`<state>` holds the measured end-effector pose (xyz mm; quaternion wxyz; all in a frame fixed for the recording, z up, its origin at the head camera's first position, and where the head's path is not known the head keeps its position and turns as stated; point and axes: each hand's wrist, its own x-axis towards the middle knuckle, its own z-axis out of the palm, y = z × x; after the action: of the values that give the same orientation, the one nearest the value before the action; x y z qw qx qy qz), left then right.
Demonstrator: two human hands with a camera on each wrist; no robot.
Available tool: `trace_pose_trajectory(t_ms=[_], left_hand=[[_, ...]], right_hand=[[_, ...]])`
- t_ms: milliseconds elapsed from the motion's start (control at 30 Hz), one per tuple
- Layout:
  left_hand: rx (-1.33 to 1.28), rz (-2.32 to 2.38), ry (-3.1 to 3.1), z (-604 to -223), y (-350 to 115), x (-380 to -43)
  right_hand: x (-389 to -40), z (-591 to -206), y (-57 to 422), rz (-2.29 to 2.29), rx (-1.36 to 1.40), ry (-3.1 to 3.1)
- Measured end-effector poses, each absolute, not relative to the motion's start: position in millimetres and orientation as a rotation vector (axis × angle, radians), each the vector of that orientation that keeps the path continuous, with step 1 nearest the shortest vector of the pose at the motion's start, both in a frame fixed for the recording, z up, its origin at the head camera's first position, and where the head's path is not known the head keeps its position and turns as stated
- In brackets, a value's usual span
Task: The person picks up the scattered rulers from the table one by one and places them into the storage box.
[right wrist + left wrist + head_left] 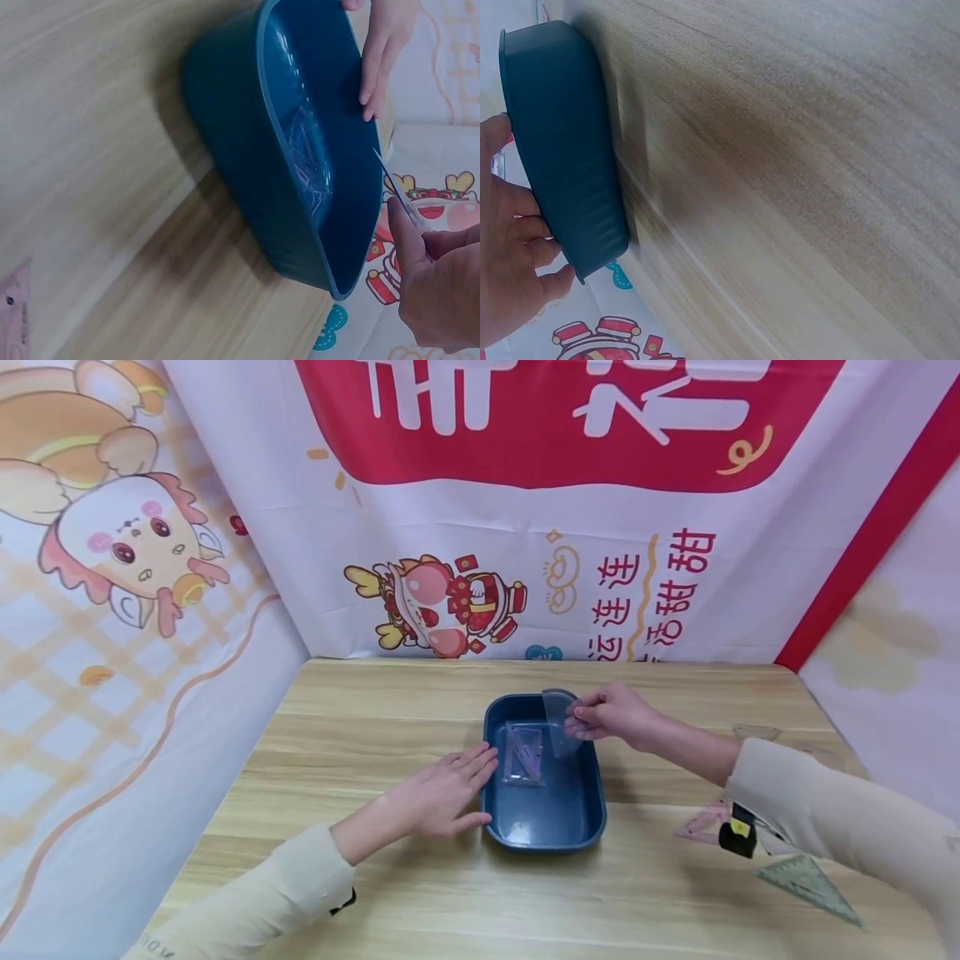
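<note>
A dark blue rectangular basin (546,817) stands on the wooden table. My left hand (448,792) rests against its left rim, fingers extended and thumb spread; the left wrist view shows the fingertips along the basin's rim (532,176). With thumb and fingers, my right hand (621,718) pinches a clear protractor (557,714) with a curved edge. It is held upright over the basin's far right part, appearing nearly edge-on in the right wrist view. Inside the basin lies a clear flat piece with a purple set square (523,756).
Right of the basin, partly under my right sleeve, lie a pink set square (703,827) and a greenish clear set square (810,883). Farther back is another clear triangle (756,732). Printed cloth (465,527) hangs behind the table's far edge.
</note>
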<state>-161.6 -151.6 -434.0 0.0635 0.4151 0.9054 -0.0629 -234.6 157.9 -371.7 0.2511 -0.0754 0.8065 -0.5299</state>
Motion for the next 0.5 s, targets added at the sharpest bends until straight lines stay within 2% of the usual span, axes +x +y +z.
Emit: trace_pose_trajectory(t_ms=[500], left_hand=[[1.237, -0.203, 2.733, -431, -151, -160]], right_hand=[[-258, -386, 130, -1.312, -0.179, 2.258]])
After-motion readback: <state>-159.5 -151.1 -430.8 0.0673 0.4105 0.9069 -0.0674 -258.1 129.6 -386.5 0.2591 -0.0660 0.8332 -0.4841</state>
